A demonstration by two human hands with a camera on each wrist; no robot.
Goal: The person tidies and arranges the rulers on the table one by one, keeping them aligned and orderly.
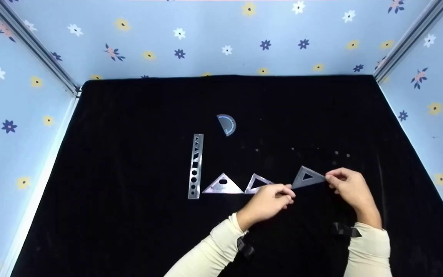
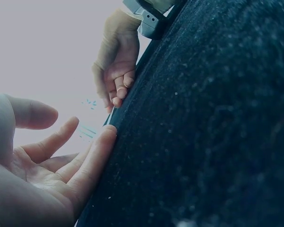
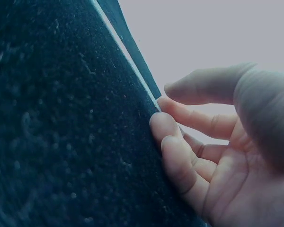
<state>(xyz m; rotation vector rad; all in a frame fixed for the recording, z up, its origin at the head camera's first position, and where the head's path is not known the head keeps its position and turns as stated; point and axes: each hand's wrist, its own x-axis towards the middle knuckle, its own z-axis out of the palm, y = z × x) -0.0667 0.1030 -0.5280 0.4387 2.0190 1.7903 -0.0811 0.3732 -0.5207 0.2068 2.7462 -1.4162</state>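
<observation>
**Clear set square held up between two hands over black cloth**

Held just off the black cloth point(image 1: 129, 173) near its front right: a small clear set square point(image 1: 307, 177) with a triangular cut-out, tilted up. Pinched at its right corner by the right hand point(image 1: 350, 190), thumb above and curled fingers point(image 3: 166, 126) against the edge in the right wrist view. Met at its lower left corner by the left hand point(image 1: 269, 202); there, fingers point(image 2: 97, 151) nearly straight and thumb spread, fingertips laid along the plastic edge rather than clamped round it.

Lying flat on the cloth, left of the hands, in a row: a second hollow triangle point(image 1: 257, 184), just beside the left hand's knuckles; a solid-looking triangle with an oval hole point(image 1: 222, 184), touching or nearly touching it; a straight ruler with stencil holes point(image 1: 195, 166), standing lengthwise away from the viewer. Farther back, apart from the row: a small half-round protractor point(image 1: 227, 124).

Around the cloth on three sides: pale blue walls with a flower print point(image 1: 206, 42)
</observation>
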